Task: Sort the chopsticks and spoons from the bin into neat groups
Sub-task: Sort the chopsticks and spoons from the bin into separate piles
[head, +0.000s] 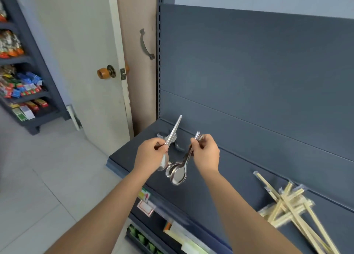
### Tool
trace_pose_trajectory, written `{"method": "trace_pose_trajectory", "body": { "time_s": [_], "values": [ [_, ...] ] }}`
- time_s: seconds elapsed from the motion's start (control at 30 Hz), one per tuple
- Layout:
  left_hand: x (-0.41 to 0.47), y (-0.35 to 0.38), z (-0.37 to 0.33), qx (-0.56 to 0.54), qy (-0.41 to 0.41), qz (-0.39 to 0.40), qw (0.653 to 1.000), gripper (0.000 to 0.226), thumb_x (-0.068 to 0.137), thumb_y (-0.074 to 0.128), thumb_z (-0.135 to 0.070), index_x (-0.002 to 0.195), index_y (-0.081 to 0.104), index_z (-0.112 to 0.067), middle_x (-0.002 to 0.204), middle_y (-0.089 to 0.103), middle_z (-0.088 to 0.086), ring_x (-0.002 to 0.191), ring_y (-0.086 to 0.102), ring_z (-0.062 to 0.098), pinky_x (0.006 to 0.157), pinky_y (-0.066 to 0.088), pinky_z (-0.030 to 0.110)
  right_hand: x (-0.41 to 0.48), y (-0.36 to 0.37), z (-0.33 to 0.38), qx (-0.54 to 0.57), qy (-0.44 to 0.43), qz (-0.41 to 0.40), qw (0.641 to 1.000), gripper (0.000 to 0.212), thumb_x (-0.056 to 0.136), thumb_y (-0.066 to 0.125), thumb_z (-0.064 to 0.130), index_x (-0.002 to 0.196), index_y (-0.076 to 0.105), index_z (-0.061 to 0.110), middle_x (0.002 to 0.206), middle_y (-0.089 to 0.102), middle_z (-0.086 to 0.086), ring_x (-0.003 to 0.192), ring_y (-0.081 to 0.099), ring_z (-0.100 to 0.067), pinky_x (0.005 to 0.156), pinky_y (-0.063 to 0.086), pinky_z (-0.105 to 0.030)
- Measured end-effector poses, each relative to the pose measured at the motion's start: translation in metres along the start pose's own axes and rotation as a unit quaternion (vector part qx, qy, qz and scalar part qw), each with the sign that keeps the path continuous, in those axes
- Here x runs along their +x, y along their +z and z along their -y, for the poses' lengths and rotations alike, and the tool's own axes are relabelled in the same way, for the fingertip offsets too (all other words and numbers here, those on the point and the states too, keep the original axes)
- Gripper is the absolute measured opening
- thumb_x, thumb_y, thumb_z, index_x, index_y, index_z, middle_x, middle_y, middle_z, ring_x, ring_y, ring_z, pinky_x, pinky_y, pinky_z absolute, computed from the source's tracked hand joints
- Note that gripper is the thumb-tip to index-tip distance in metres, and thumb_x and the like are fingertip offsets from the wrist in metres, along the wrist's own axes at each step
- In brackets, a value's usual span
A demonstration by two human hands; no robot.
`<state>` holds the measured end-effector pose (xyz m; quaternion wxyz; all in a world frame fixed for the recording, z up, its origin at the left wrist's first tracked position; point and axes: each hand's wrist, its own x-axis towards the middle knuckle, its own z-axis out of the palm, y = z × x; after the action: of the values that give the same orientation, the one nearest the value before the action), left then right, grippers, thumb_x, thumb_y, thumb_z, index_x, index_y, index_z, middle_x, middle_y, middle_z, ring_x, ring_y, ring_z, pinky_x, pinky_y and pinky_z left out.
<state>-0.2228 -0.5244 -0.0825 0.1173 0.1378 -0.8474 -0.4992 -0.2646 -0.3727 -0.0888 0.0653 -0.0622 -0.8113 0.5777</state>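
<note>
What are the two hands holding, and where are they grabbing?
The left hand pinches one spoon low on its handle, near the bowl. The right hand holds a bunch of spoons by the handles, bowls hanging down.

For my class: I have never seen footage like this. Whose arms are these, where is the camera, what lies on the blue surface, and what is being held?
There is no machine here. The camera sits on a person's head and looks forward and down, so the two bare arms reaching in are that person's own. The left hand grips a single metal spoon, handle pointing up and away. The right hand holds a bunch of spoons by the handles, bowls hanging down. Both are raised over a dark blue shelf. On the shelf, to the right, lies a loose, crossed pile of wrapped wooden chopsticks. Behind the hands something shiny rests on the shelf, too hidden to name. A door stands at left.
</note>
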Motion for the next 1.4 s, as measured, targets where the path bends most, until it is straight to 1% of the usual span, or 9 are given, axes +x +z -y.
{"method": "trace_pose_trajectory", "body": {
  "time_s": [0.1, 0.23, 0.33, 0.43, 0.5, 0.63, 0.93, 1.2, 1.4],
  "values": [
    [0.031, -0.002, 0.015, 0.041, -0.016, 0.016, 0.999, 0.009, 0.092, 0.062, -0.015, 0.098, 0.068, -0.014, 0.087, 0.065, -0.006, 0.088, 0.062, 0.017, 0.074, 0.043, 0.024, 0.029, 0.021, -0.013, -0.014, 0.048, 0.013, 0.999, 0.018, 0.093, 0.060, 0.025, 0.084, 0.052, 0.012, 0.080, 0.066, -0.001, 0.078, 0.067, -0.028, 0.075, 0.056, -0.041],
    [0.067, 0.000, 0.033, 0.085, -0.025, 0.041, 0.995, 0.051, 0.090, 0.066, -0.018, 0.137, 0.045, -0.020, 0.101, 0.061, -0.003, 0.097, 0.059, 0.019, 0.086, 0.045, 0.029, 0.059, 0.044, -0.031, -0.006, 0.126, 0.013, 0.992, 0.011, 0.091, 0.060, 0.020, 0.094, 0.049, 0.020, 0.086, 0.063, -0.002, 0.081, 0.068, -0.033, 0.080, 0.057, -0.046],
    [0.082, 0.006, 0.043, 0.132, -0.010, 0.066, 0.989, 0.080, 0.087, 0.071, -0.020, 0.151, 0.023, -0.020, 0.142, 0.045, 0.007, 0.124, 0.052, 0.025, 0.101, 0.042, 0.036, 0.069, 0.053, -0.042, -0.017, 0.162, 0.009, 0.987, 0.039, 0.090, 0.058, 0.015, 0.127, 0.044, 0.019, 0.092, 0.065, -0.005, 0.084, 0.068, -0.031, 0.082, 0.056, -0.044],
    [0.087, 0.012, 0.053, 0.190, 0.021, 0.110, 0.975, 0.089, 0.088, 0.069, -0.019, 0.153, 0.009, -0.026, 0.148, 0.028, 0.007, 0.118, 0.055, 0.025, 0.094, 0.045, 0.033, 0.069, 0.058, -0.046, -0.064, 0.149, 0.021, 0.987, 0.054, 0.090, 0.057, 0.011, 0.139, 0.036, 0.017, 0.094, 0.065, -0.005, 0.089, 0.066, -0.026, 0.082, 0.052, -0.036],
    [0.089, 0.015, 0.065, 0.255, 0.058, 0.138, 0.955, 0.085, 0.088, 0.069, -0.022, 0.152, 0.014, -0.031, 0.150, 0.022, 0.006, 0.124, 0.049, 0.025, 0.096, 0.046, 0.035, 0.064, 0.061, -0.046, -0.108, 0.137, 0.035, 0.984, 0.051, 0.089, 0.058, 0.011, 0.137, 0.041, 0.015, 0.104, 0.063, -0.006, 0.096, 0.061, -0.025, 0.081, 0.047, -0.031],
    [0.088, 0.019, 0.086, 0.384, 0.122, 0.235, 0.885, 0.050, 0.094, 0.058, -0.034, 0.142, 0.044, -0.031, 0.160, 0.010, 0.005, 0.143, 0.017, 0.028, 0.111, 0.035, 0.041, 0.049, 0.066, -0.048, -0.217, 0.094, 0.076, 0.969, 0.037, 0.089, 0.056, 0.013, 0.125, 0.053, 0.015, 0.118, 0.056, -0.009, 0.101, 0.058, -0.026, 0.082, 0.043, -0.027],
    [0.079, 0.005, 0.082, 0.392, 0.213, 0.258, 0.857, 0.033, 0.095, 0.052, -0.027, 0.127, 0.055, -0.017, 0.148, 0.031, 0.003, 0.138, 0.026, 0.024, 0.104, 0.039, 0.039, 0.011, 0.054, -0.039, -0.394, 0.003, 0.104, 0.913, 0.035, 0.092, 0.053, 0.020, 0.127, 0.053, 0.020, 0.123, 0.049, -0.004, 0.118, 0.048, -0.026, 0.088, 0.047, -0.034],
    [0.057, 0.008, 0.050, 0.410, 0.326, 0.265, 0.809, 0.030, 0.095, 0.052, -0.031, 0.122, 0.058, -0.020, 0.133, 0.050, -0.001, 0.129, 0.037, 0.021, 0.100, 0.040, 0.036, -0.043, 0.005, -0.033, -0.474, 0.025, 0.088, 0.876, 0.041, 0.092, 0.050, 0.015, 0.132, 0.050, 0.018, 0.130, 0.047, -0.006, 0.125, 0.041, -0.026, 0.092, 0.046, -0.036],
    [0.014, 0.043, 0.007, 0.400, 0.410, 0.297, 0.764, 0.030, 0.095, 0.052, -0.031, 0.121, 0.059, -0.018, 0.127, 0.057, -0.001, 0.123, 0.044, 0.021, 0.100, 0.041, 0.037, -0.094, -0.064, -0.036, -0.496, 0.064, 0.040, 0.865, 0.044, 0.092, 0.053, 0.023, 0.136, 0.049, 0.017, 0.133, 0.048, -0.008, 0.127, 0.043, -0.027, 0.099, 0.042, -0.034]
  ]
}}
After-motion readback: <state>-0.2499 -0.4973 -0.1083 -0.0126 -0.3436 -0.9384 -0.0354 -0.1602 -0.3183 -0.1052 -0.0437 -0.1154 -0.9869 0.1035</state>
